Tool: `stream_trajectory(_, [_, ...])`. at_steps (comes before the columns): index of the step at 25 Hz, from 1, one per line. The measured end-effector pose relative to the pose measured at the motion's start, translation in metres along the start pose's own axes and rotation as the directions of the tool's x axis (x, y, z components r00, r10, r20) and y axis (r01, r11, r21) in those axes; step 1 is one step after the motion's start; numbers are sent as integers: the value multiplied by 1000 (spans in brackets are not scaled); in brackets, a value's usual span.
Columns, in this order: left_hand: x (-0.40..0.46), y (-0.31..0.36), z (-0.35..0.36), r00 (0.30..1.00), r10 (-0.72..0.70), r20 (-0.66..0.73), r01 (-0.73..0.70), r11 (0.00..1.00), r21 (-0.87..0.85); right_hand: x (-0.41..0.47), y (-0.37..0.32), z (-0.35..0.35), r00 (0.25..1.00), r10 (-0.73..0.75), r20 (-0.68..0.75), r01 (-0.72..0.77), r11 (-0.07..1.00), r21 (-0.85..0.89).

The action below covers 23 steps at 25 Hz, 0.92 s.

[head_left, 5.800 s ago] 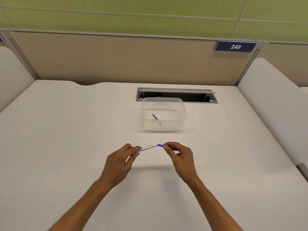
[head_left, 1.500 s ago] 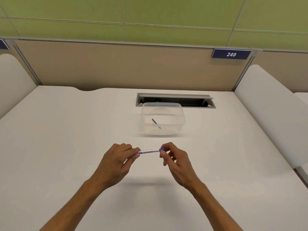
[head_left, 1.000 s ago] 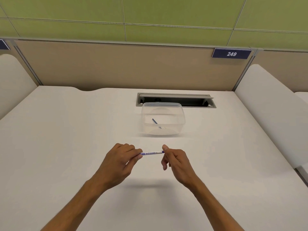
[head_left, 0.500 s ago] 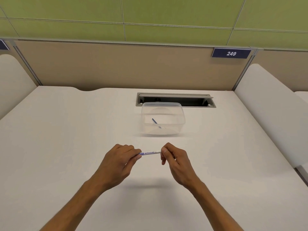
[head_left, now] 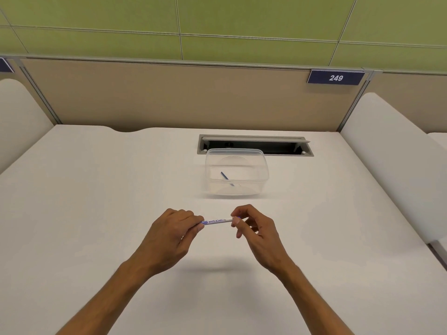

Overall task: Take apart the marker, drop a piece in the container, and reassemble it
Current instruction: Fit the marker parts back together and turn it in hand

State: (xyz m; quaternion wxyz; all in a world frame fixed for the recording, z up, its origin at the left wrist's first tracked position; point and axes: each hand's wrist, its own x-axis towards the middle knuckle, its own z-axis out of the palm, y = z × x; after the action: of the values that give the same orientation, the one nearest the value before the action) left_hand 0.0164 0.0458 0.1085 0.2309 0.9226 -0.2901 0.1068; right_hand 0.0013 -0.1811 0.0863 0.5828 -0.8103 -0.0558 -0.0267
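Marker (head_left: 218, 221) is held level above the tabletop (head_left: 96, 189), nearer than the clear container (head_left: 238, 187), pinched at one end by the left hand (head_left: 173, 234) and at the other by the right hand (head_left: 257, 232). A thin blue piece (head_left: 224, 175) is seen inside the container.

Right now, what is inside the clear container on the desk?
Inside the clear container lies one thin blue piece, slanted on the bottom. A pale bit beside it is too faint to identify. Nothing covers the inside.

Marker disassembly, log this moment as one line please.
left hand grips marker | right hand pinches its tip end | blue piece in container
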Motion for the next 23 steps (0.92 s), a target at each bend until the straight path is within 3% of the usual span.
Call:
stream_trajectory(12, [-1, 2, 2, 999, 8, -37, -8, 1000, 21, 2, -1, 2, 1000, -30, -9, 29, 991, -132])
stream_trajectory(17, [-2, 1, 2, 999, 38, -26, -37, 998, 45, 4, 0, 5, 995, 98, 7, -97, 994, -54])
stream_trajectory(23, [1, 0, -2, 999, -7, -52, 7, 1000, 3, -1, -2, 3, 999, -8, -31, 7, 999, -47])
